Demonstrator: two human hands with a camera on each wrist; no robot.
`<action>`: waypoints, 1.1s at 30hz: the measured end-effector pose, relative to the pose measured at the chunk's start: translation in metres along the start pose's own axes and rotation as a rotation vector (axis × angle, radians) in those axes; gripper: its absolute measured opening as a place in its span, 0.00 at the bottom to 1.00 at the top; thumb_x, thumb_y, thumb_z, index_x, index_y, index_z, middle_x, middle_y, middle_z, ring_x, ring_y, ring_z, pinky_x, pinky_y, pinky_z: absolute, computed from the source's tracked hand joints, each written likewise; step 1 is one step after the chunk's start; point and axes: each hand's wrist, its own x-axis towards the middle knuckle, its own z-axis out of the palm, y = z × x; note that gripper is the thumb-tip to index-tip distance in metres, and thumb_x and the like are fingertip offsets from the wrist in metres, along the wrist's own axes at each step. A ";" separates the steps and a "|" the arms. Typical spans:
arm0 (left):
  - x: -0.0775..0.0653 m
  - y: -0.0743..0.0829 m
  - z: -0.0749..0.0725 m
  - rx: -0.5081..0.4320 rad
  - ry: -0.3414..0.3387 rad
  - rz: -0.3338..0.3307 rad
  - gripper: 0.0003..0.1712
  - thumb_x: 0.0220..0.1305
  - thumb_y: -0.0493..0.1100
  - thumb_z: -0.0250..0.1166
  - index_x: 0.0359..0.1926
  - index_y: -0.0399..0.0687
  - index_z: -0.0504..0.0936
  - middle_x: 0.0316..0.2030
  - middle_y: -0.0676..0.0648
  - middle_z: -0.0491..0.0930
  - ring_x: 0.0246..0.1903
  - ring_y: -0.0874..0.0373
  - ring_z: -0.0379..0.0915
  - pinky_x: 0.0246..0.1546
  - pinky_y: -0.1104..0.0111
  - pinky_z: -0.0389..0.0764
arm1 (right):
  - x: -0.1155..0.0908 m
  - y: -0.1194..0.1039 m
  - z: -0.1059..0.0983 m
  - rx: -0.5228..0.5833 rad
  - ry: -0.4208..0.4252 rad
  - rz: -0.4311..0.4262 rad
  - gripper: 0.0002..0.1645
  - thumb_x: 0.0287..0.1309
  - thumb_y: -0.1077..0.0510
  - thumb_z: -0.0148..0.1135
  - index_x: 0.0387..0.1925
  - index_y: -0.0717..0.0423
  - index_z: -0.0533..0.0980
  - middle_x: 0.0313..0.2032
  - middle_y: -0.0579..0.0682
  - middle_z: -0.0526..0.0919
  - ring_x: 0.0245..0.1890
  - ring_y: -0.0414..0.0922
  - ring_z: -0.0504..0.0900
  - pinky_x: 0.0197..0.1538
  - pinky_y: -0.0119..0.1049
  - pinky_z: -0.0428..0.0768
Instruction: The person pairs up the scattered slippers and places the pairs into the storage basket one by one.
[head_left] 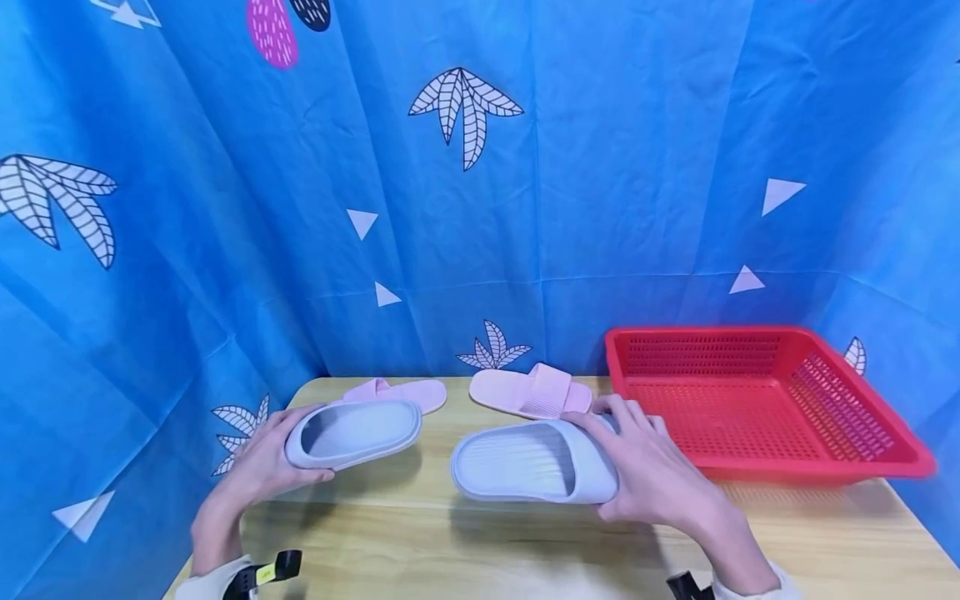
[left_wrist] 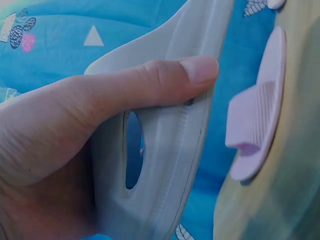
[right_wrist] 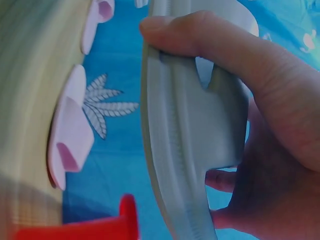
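My left hand (head_left: 272, 457) grips a light grey slipper (head_left: 358, 432) by its closed front end, above the left part of the table. In the left wrist view the thumb presses along the side of this slipper (left_wrist: 165, 145), near a slot in its upper. A matching grey slipper (head_left: 517, 460) is held at its front by my right hand (head_left: 651, 467), with the heel pointing left. The right wrist view has the thumb across the side of that slipper (right_wrist: 185, 115) and fingers curled behind it. Both slippers look raised off the tabletop.
Two pink slippers lie along the table's back edge: the left one (head_left: 423, 395) is partly hidden behind the grey slipper, the right one (head_left: 501, 390) shows more fully. A red perforated basket (head_left: 750, 417) stands on the wooden table (head_left: 420, 533) at right. A blue patterned curtain (head_left: 600, 183) hangs behind.
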 end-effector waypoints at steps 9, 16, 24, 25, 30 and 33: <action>0.015 0.025 -0.008 -0.004 0.123 0.085 0.57 0.38 0.59 0.86 0.70 0.51 0.71 0.61 0.36 0.71 0.57 0.37 0.62 0.47 0.40 0.64 | 0.001 0.024 -0.026 0.035 0.065 0.002 0.71 0.13 0.49 0.93 0.70 0.36 0.70 0.59 0.48 0.69 0.57 0.49 0.68 0.49 0.57 0.73; 0.031 0.047 -0.012 0.002 0.172 0.121 0.57 0.40 0.52 0.85 0.72 0.50 0.69 0.61 0.35 0.69 0.58 0.35 0.60 0.50 0.37 0.61 | -0.007 0.048 -0.044 0.043 0.170 0.013 0.71 0.13 0.52 0.94 0.70 0.38 0.70 0.61 0.54 0.68 0.58 0.55 0.67 0.51 0.63 0.68; 0.042 0.073 -0.010 -0.053 0.213 0.139 0.58 0.39 0.51 0.84 0.74 0.53 0.68 0.64 0.36 0.66 0.62 0.35 0.55 0.54 0.34 0.58 | -0.025 0.070 -0.060 -0.005 0.210 0.140 0.76 0.14 0.52 0.94 0.74 0.38 0.66 0.63 0.61 0.66 0.57 0.62 0.65 0.42 0.67 0.70; 0.043 0.075 -0.010 -0.064 0.229 0.149 0.59 0.38 0.51 0.85 0.74 0.54 0.68 0.65 0.36 0.66 0.63 0.34 0.55 0.54 0.33 0.57 | -0.026 0.072 -0.062 -0.004 0.207 0.156 0.76 0.14 0.53 0.94 0.75 0.37 0.65 0.64 0.62 0.65 0.58 0.63 0.64 0.42 0.68 0.70; 0.046 0.087 -0.009 -0.070 0.290 0.167 0.60 0.35 0.51 0.89 0.73 0.58 0.70 0.68 0.38 0.66 0.66 0.33 0.54 0.54 0.29 0.55 | -0.035 0.079 -0.067 0.007 0.205 0.228 0.79 0.17 0.56 0.93 0.78 0.37 0.61 0.66 0.66 0.60 0.58 0.69 0.60 0.39 0.71 0.70; 0.048 0.091 -0.007 -0.048 0.306 0.148 0.62 0.34 0.53 0.89 0.73 0.60 0.70 0.69 0.40 0.66 0.67 0.34 0.55 0.52 0.31 0.56 | -0.038 0.081 -0.068 0.010 0.212 0.270 0.81 0.16 0.57 0.93 0.79 0.37 0.59 0.67 0.68 0.58 0.59 0.71 0.58 0.40 0.72 0.66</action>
